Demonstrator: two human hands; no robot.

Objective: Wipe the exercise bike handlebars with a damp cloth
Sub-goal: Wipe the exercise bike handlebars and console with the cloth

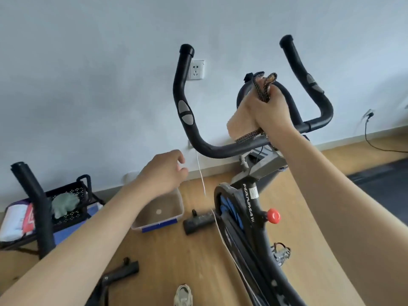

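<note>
At the middle of the exercise bike handlebars (212,149), on the raised centre loop, the right hand (271,111) is clamped around a beige cloth (240,120) with dark patterned edging. The cloth is bunched over the top of the loop and hangs down its left side toward the crossbar. The left hand (163,171) hovers lower and to the left, just below the crossbar's left curve, fingers loosely curled, holding nothing and touching no part of the bike. On the wooden floor (176,250) a clear plastic tub (170,206) with blue trim lies left of the flywheel, partly hidden by the left wrist. A red knob (273,216) sticks out of the frame, and a white wall socket (197,69) shows beside the left horn.
</note>
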